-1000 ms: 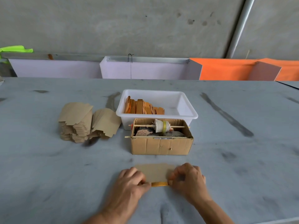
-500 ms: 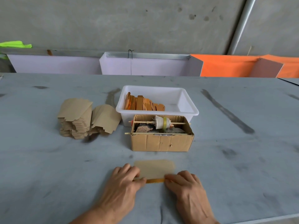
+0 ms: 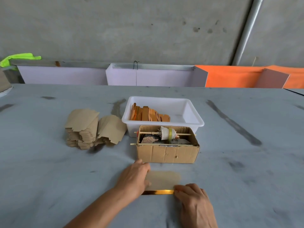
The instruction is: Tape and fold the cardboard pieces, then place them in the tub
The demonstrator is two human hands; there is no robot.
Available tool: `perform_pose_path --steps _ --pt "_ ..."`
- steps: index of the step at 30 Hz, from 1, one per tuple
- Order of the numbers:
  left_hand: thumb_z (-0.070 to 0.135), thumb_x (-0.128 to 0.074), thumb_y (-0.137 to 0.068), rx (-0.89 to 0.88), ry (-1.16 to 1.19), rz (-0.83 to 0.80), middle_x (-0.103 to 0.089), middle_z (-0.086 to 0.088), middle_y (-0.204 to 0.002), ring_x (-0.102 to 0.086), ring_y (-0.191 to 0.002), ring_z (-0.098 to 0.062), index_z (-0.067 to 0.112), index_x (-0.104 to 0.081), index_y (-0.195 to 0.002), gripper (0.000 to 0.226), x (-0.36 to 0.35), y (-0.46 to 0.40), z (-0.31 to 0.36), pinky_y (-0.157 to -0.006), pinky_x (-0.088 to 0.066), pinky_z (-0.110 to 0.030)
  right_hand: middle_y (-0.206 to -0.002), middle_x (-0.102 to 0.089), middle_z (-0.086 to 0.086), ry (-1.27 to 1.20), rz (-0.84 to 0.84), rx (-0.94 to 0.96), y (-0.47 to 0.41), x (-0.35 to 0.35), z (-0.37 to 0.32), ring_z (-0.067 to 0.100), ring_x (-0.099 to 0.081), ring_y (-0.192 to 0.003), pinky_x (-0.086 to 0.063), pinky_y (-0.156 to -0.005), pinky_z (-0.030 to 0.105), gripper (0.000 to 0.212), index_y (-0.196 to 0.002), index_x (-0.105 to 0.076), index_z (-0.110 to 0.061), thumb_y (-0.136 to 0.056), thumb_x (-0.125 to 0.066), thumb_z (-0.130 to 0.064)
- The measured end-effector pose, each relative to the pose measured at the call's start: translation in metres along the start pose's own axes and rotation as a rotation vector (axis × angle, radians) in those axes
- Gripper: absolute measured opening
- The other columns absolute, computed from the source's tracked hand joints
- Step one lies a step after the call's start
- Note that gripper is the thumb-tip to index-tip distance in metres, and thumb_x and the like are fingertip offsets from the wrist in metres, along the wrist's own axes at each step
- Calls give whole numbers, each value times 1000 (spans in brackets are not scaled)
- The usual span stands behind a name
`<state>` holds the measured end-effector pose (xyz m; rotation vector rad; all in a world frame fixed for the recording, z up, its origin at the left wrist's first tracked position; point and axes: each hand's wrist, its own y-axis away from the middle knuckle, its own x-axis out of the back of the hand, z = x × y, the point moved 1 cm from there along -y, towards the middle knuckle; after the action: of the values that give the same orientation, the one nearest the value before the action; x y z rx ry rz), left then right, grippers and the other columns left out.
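Cardboard piece (image 3: 162, 179) flat on counter (image 3: 49, 170), just before brown box (image 3: 167, 153) — left hand (image 3: 134, 178) presses its left edge with flat fingers, pinning it. Right hand (image 3: 194, 199) rests fingertips on tape strip (image 3: 158, 192) along near edge, likely smoothing it. Tub (image 3: 195, 119) behind box, holding finished pieces.

Grey table (image 3: 246, 162), surface streaked with dark smudges. White tub (image 3: 194, 117) at centre, folded orange-brown pieces (image 3: 148, 113) standing inside at its left. Open cardboard box (image 3: 167, 153) touching tub's near wall. Stack of flat cardboard pieces (image 3: 82, 129) left of tub, second leaning pile (image 3: 111, 129) between stack and tub. Single cardboard piece (image 3: 162, 179) flat near front edge, shiny tape strip (image 3: 158, 192) along its near side. Left hand (image 3: 133, 178) and right hand (image 3: 195, 203) rest on table at piece's ends.
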<state>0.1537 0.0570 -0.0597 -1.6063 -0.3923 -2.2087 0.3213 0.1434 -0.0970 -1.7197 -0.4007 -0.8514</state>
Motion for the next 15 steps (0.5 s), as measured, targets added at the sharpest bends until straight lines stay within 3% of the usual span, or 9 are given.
perform_pose_path --steps 3,9,15 --pt "34 -65 -85 64 -37 -47 -54 1 -110 -53 -101 -20 20 -53 -104 26 8 -4 2 -80 -39 -29 -70 -71 -14 32 -19 2 -2 -4 -2 12 -62 -53 -44 -47 13 24 -51 -70 -20 -30 -75 -9" --pt "22 -79 -70 217 223 -189 -57 5 -85 -55 -78 -13 20 -60 -84 23 18 -5 -1 -63 -41 -23 -73 -70 -17 41 -26 0 -7 0 -2 10 -61 -55 -42 -48 12 21 -50 -69 -23 -32 -65 -14" --pt "8 -61 -87 441 767 -177 -55 -8 -65 -49 -46 -14 10 -54 -74 15 10 11 -2 -41 -34 -19 -71 -70 -5 -33 -9 -30 -22 7 -31 20 -61 -52 -45 -43 17 42 -62 -73 -18 -23 -87 -17"
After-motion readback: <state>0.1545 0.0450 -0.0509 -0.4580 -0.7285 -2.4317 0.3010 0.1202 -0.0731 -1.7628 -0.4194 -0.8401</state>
